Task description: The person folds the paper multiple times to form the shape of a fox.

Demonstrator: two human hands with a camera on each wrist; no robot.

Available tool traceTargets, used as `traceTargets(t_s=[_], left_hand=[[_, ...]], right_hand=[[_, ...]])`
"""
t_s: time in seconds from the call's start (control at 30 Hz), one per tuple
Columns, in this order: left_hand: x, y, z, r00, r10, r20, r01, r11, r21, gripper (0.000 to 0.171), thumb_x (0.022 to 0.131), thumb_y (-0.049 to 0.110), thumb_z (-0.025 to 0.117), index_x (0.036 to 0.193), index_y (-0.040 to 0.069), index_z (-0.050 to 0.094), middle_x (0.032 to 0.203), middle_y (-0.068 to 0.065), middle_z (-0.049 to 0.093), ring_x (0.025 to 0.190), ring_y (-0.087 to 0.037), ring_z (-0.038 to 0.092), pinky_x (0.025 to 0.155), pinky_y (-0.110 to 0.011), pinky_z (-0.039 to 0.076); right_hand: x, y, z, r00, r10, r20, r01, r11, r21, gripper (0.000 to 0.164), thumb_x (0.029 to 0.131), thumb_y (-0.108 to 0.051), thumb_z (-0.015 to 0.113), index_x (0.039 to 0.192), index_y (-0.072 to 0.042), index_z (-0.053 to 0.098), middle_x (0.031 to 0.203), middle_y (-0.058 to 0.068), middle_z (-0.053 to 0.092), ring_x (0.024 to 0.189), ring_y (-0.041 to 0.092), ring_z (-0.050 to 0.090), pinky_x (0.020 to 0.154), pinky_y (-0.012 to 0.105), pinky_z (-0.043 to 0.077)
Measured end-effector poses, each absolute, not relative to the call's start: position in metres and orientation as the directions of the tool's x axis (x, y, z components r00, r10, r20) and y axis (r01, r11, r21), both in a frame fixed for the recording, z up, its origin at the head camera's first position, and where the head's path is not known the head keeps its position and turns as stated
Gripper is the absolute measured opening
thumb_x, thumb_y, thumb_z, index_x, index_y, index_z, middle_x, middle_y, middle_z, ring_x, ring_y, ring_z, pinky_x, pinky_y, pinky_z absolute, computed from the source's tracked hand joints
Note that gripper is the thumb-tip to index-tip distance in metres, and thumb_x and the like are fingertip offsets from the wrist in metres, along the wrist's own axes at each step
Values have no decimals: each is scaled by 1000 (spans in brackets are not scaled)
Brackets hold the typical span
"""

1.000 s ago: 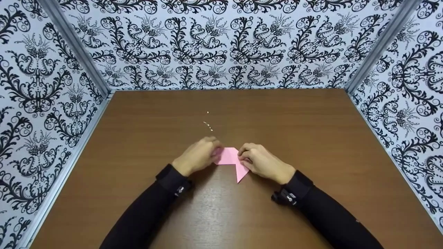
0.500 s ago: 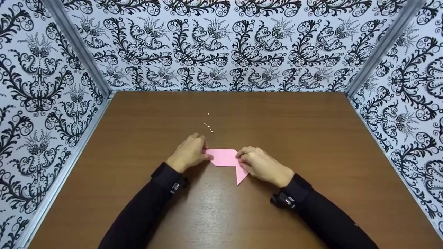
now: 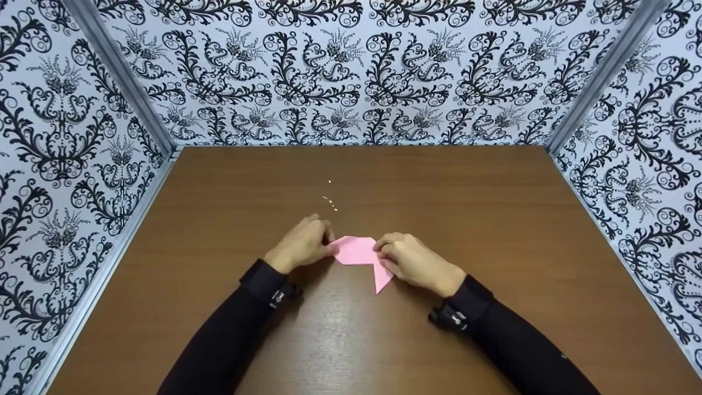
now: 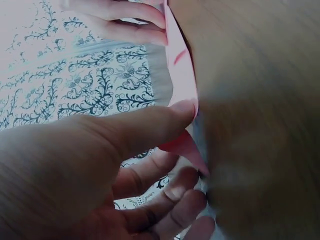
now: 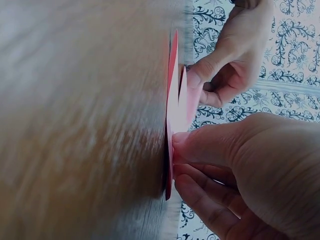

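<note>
A folded piece of pink origami paper (image 3: pixel 355 250) lies on the table between both hands, with a pointed flap reaching toward the near side on its right. My left hand (image 3: pixel 303 244) pinches the paper's left end. The left wrist view shows the thumb on the paper (image 4: pixel 182 82) and a pink corner bent up behind it, the other fingers loosely curled. On the right part, my right hand (image 3: pixel 415 264) holds the sheet near the flap, thumb and fingertips together against the paper (image 5: pixel 172 112) in the right wrist view. The hands cover both outer ends.
Small pale specks (image 3: pixel 330 203) lie on the brown wooden table (image 3: pixel 449 192) beyond the left hand. Patterned white-and-black panels (image 3: pixel 351 71) with grey metal posts (image 3: pixel 118 77) stand at the back and sides. Each wrist wears a black band with a small camera.
The left hand first moved left to the paper's end. Since then the left end has gone from flat and straight-edged to bent and tapered. The right hand has stayed in place.
</note>
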State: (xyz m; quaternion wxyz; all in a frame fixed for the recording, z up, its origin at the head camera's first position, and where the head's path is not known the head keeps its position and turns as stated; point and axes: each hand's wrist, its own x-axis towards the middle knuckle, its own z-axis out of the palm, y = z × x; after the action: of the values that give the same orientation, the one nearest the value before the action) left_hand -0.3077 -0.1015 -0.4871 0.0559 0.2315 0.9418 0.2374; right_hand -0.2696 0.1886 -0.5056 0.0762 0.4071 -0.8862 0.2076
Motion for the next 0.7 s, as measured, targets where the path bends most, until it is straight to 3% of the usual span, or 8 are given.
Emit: traceTargets(t_s=[0.23,0.37,0.57,0.7], left_hand=[[-311,-103,-486,-876,481,45,399,668,628,22,95,11,81,114,11,72,91,-2,80,70,-10,72,69,-25,57],[-311,-98,-483,-880,462,115,427,661,617,29,92,10,82,120,10,74,103,-5,81,77,-10,72,73,-26,58],[-301,-91,-476,-870,471,147,450,634,629,12,89,8,85,98,13,80,90,-2,83,79,-12,75,72,-27,62],[-292,-84,-474,-847,502,178,492,610,621,12,86,5,86,87,16,80,87,1,83,78,-9,76,72,-23,62]], right_hand=[[-268,186,-505,-645,-687,333,-764,570,-304,5,96,0,78,96,0,82,118,16,79,107,32,77,89,46,65],[-268,188,-504,-643,-688,337,-766,564,-309,4,95,0,79,97,0,83,118,17,79,107,33,77,89,47,65],[-269,188,-506,-633,-690,350,-774,559,-298,6,93,3,81,97,-1,83,117,17,79,106,33,77,89,47,65],[-270,188,-506,-633,-692,349,-774,560,-294,5,93,1,81,97,-1,83,117,17,80,106,33,77,89,48,65]])
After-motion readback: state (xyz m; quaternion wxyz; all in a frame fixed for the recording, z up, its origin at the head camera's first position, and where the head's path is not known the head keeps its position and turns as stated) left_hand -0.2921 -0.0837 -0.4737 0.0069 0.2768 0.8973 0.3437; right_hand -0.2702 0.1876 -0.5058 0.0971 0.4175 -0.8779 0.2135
